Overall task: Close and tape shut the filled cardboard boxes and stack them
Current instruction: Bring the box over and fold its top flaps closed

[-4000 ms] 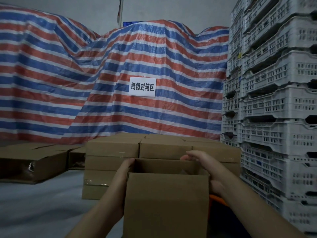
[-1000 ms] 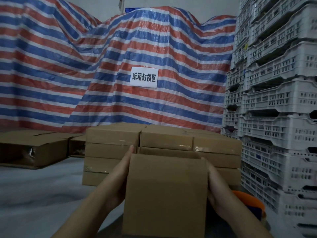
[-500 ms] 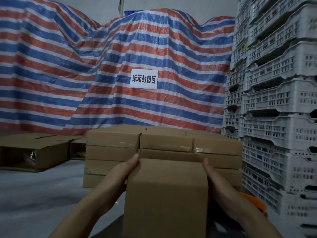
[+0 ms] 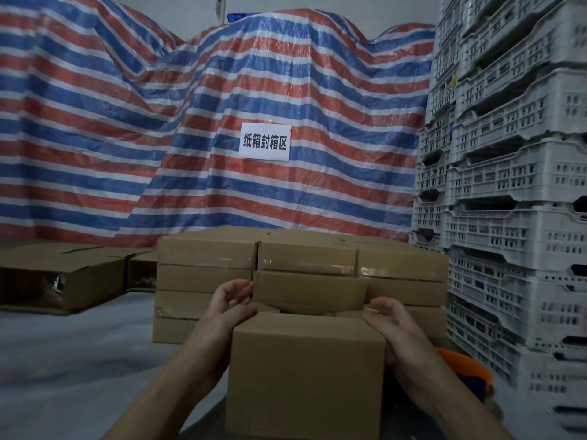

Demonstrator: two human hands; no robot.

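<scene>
While both hands flank the box [image 4: 306,373], the left hand [image 4: 233,301] apparently pinches the upright far flap [image 4: 309,292] (long axis crosswise); the right hand [image 4: 389,319] hovers curled, empty.

One legible item stood in the room: a white paper sign [image 4: 265,141] fixed to the red, white and blue striped tarpaulin [image 4: 317,192] behind the stacked boxes, printed in black characters, 纸箱封箱区. The cartons and the crates at the right carried no lettering that could be read.
</scene>
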